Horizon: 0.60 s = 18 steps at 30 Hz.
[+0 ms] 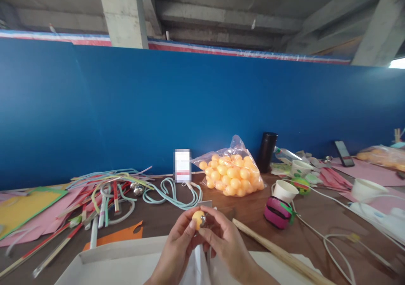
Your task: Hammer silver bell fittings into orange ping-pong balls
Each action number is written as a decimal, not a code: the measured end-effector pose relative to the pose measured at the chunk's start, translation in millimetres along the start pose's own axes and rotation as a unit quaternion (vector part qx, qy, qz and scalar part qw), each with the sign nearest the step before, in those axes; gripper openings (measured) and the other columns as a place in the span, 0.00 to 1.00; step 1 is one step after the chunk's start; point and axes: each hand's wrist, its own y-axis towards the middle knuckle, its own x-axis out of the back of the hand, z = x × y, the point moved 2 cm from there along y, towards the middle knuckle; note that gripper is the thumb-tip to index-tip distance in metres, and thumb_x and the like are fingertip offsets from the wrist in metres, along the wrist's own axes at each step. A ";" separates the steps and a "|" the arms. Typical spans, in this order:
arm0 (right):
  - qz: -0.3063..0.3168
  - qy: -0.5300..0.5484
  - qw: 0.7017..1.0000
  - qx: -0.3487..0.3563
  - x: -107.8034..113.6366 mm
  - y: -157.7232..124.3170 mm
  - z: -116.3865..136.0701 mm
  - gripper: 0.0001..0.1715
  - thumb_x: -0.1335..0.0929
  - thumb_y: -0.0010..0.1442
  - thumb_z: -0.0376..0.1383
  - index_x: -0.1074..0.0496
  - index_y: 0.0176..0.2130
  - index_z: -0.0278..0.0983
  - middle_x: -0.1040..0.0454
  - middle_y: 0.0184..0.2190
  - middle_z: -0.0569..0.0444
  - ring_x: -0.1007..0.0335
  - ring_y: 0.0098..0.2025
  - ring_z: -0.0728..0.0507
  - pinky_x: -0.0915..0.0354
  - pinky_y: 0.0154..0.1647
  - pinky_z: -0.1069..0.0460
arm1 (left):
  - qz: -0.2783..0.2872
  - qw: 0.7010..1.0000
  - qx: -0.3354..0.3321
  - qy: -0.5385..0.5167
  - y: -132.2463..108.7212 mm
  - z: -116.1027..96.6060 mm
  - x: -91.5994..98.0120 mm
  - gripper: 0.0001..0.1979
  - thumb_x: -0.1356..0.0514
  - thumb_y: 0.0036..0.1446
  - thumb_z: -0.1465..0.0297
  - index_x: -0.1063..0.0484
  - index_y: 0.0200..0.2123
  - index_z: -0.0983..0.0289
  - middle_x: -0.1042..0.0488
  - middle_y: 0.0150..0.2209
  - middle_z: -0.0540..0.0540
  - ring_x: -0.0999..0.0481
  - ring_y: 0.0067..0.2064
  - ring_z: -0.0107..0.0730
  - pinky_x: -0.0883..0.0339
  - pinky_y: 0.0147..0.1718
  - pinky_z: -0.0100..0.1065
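Between the fingertips of both hands sits an orange ping-pong ball (197,220), low in the centre of the head view. My left hand (179,239) pinches it from the left side. On the right, my right hand (225,239) is closed around the ball's other side, where a small shiny silver piece (203,221), perhaps a bell, lies against it. Whether that piece is fixed to the ball I cannot tell. Beneath the hands is a white paper-like box or tray (110,257). Behind them stands a clear plastic bag of orange balls (233,173).
Left lie tangled cords and sticks (110,192), silver bells (137,189) and coloured sheets (34,217). A looped blue lanyard (167,196) is behind the hands. To the right are a wooden stick (278,253), purple pouch (277,212), paper cup (285,191), black bottle (267,152) and white cable (329,238).
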 end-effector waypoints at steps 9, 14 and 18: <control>-0.124 0.004 0.992 0.035 17.9 6.0 3.5 0.24 0.29 0.55 0.44 0.32 0.50 0.40 0.25 0.39 0.52 0.33 0.24 0.51 0.35 0.21 0.57 | -0.171 0.973 -0.035 0.153 11.6 -4.1 22.9 0.24 0.33 0.42 0.57 0.24 0.41 0.64 0.24 0.38 0.59 0.27 0.28 0.32 0.30 0.24 0.33; -0.206 0.010 0.978 0.030 39.8 12.0 6.6 0.29 0.30 0.54 0.47 0.35 0.52 0.39 0.27 0.38 0.51 0.36 0.22 0.52 0.44 0.13 0.59 | -0.205 0.947 -0.076 0.235 19.9 -16.4 32.0 0.24 0.34 0.42 0.55 0.24 0.39 0.65 0.25 0.27 0.54 0.31 0.23 0.29 0.36 0.20 0.29; -0.203 -0.015 0.978 0.049 36.8 11.1 8.7 0.28 0.30 0.55 0.47 0.35 0.51 0.38 0.26 0.40 0.50 0.35 0.22 0.51 0.41 0.16 0.57 | -0.195 0.900 -0.088 0.381 28.2 -22.0 24.7 0.14 0.38 0.48 0.59 0.22 0.34 0.62 0.30 0.20 0.51 0.33 0.21 0.31 0.41 0.22 0.30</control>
